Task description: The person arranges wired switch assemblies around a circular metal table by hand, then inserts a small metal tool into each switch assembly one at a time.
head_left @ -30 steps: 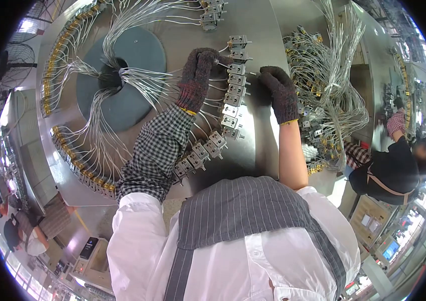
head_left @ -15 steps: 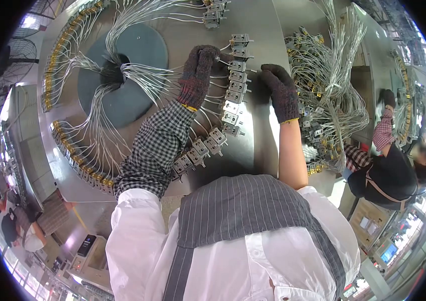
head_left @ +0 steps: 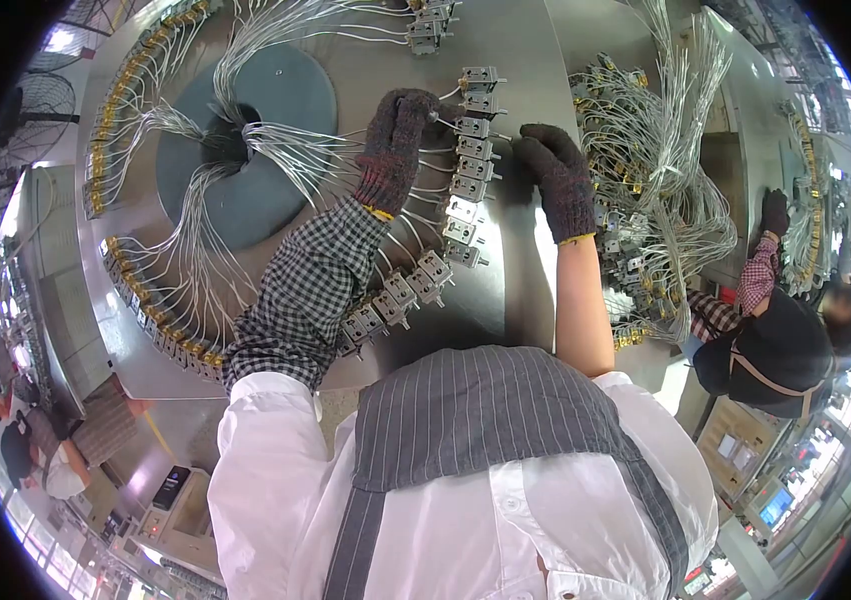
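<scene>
On the metal table, small metal switch-like blocks (head_left: 470, 188) with short shafts stand in a curved row, thin white wires running from their left sides. My left hand (head_left: 397, 140), in a dark knitted glove, has its fingers closed on a white wire (head_left: 445, 123) beside an upper block (head_left: 472, 127). My right hand (head_left: 555, 170), gloved the same way, is just right of the row, close to a block's shaft. Its fingers are curled together; whatever they may hold is hidden.
A grey round disc (head_left: 290, 95) with a central hole gathers the wire bundles. Yellow-tipped parts (head_left: 160, 335) line the table's left edge. A heap of wired parts (head_left: 635, 170) lies to the right. Beyond it a co-worker (head_left: 775, 340) works at another table.
My hands have barely moved; the right one is a touch higher. At the right, the co-worker's gloved hand has shifted slightly downward in the view.
</scene>
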`<state>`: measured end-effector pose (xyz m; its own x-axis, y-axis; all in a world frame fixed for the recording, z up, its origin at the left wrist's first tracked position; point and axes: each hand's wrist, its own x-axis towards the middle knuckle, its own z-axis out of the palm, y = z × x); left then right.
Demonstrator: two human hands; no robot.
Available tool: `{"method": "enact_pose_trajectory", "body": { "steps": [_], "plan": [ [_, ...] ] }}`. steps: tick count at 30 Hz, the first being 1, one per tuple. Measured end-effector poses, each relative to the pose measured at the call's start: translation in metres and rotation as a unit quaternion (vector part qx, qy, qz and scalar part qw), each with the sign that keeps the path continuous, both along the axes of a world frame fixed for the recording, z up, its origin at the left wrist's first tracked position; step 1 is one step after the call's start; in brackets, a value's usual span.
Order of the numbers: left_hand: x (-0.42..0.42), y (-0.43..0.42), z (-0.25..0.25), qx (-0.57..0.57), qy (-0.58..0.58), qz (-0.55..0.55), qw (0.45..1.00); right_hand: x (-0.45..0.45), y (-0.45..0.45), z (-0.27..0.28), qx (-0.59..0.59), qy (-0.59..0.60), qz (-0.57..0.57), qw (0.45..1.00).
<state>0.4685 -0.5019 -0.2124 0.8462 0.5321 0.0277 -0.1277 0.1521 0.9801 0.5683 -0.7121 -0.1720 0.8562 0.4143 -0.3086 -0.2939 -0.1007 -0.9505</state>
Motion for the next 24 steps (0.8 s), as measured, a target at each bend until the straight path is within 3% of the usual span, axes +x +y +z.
{"method": "enact_pose_trajectory", "body": {
  "steps": [8,13,16,19,20,24],
  "plan": [
    [0.002,-0.003,-0.001,-0.008,0.008,0.0,1.0,0.004,-0.003,-0.009,0.004,-0.049,0.012,0.999],
    [-0.005,-0.015,0.037,-0.139,-0.042,0.009,0.989,-0.001,-0.014,-0.007,-0.019,-0.057,-0.004,0.998],
    [-0.008,-0.023,0.025,-0.188,-0.005,-0.016,0.982,0.001,-0.029,-0.01,-0.02,-0.033,-0.017,0.999],
    [-0.012,-0.027,0.025,-0.13,0.043,-0.006,0.991,-0.016,-0.024,-0.007,-0.008,-0.04,-0.023,0.999],
    [-0.013,-0.025,0.028,-0.176,0.025,-0.037,0.983,-0.018,-0.022,-0.007,0.0,-0.043,-0.028,0.999],
    [-0.007,-0.024,0.029,-0.179,0.013,-0.06,0.982,-0.018,-0.021,0.001,0.021,-0.01,-0.044,0.999]
  ]
}}
